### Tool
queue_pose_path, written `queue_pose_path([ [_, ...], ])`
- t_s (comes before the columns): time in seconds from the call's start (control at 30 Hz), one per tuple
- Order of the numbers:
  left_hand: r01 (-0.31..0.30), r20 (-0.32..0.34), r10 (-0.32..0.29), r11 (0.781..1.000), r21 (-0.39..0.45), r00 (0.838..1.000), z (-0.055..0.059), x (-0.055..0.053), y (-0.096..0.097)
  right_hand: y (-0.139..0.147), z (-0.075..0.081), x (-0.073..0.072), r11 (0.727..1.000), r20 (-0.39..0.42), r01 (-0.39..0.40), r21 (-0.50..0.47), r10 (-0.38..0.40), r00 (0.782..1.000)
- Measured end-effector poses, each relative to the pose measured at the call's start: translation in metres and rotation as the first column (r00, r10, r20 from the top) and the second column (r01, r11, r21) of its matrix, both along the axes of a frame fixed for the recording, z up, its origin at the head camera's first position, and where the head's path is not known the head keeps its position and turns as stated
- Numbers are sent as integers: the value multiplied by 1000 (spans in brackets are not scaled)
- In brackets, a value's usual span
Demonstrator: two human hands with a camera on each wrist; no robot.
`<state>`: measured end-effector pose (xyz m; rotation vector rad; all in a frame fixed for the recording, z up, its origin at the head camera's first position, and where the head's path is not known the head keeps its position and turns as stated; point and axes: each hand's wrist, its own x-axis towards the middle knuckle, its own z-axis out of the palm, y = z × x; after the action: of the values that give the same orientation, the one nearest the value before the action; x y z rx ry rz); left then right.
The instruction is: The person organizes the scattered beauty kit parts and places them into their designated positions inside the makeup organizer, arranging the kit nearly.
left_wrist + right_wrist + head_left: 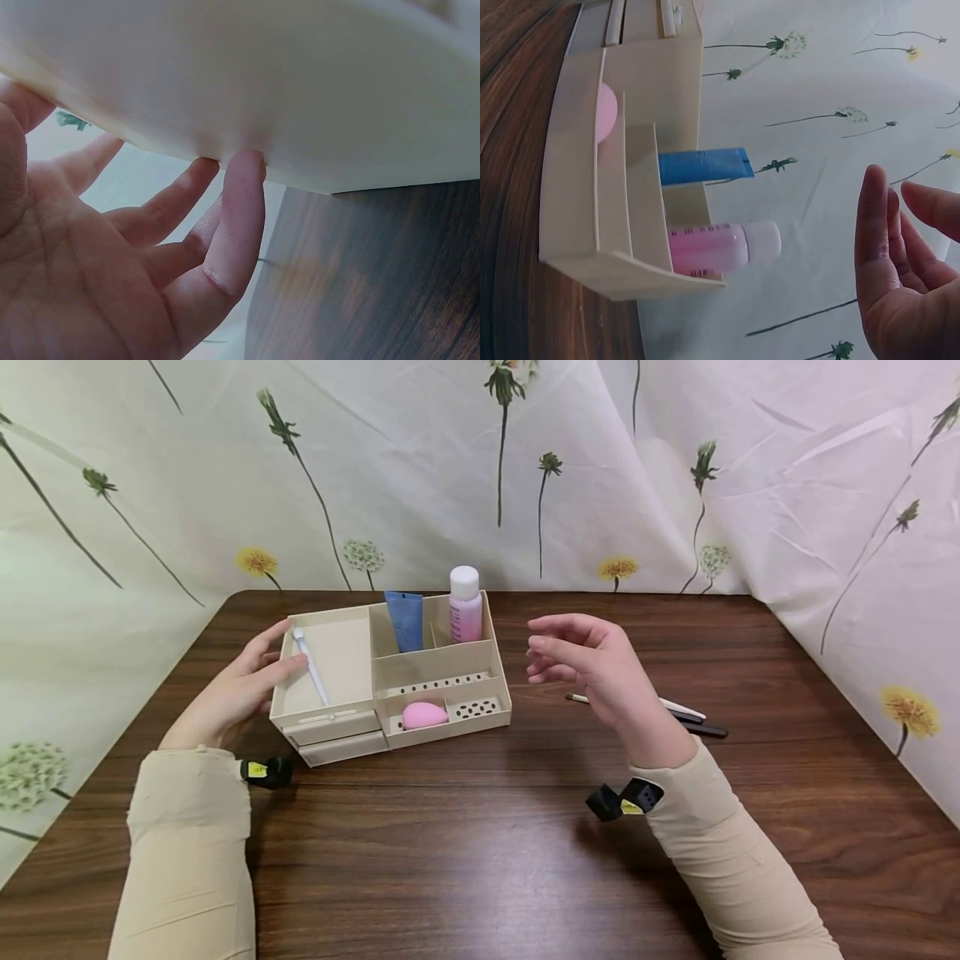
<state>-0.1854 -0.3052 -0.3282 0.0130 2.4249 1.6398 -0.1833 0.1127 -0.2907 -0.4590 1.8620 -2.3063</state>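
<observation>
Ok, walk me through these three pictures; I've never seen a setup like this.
No robot here: just a person's bare left hand and right hand. The wide picture looks down from a camera worn on the head; the other two come from the left wrist camera and the right wrist camera. On the brown table stands a cream organizer with a blue tube, a pink bottle, a pink sponge and a white stick in it. More slim sticks lie to the right, partly hidden by the right hand. The left hand holds the organizer's left side, thumb over the edge. The right hand hovers beside it, with nothing visible in its grasp.
</observation>
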Motion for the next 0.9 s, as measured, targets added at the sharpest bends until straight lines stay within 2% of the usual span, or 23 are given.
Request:
queue_pose_path([
  [0.4,0,2,0,1000,1,1000,-3,-2,1,30,-8,-2,998,22,32,48,-33,999],
  [0.63,-3,4,3,1000,-2,1000,-4,-1,2,49,-8,-9,998,10,34,44,-34,999],
  [0.9,-4,8,4,1000,20,1000,0,-1,0,59,-6,-18,997,32,61,52,-62,998],
])
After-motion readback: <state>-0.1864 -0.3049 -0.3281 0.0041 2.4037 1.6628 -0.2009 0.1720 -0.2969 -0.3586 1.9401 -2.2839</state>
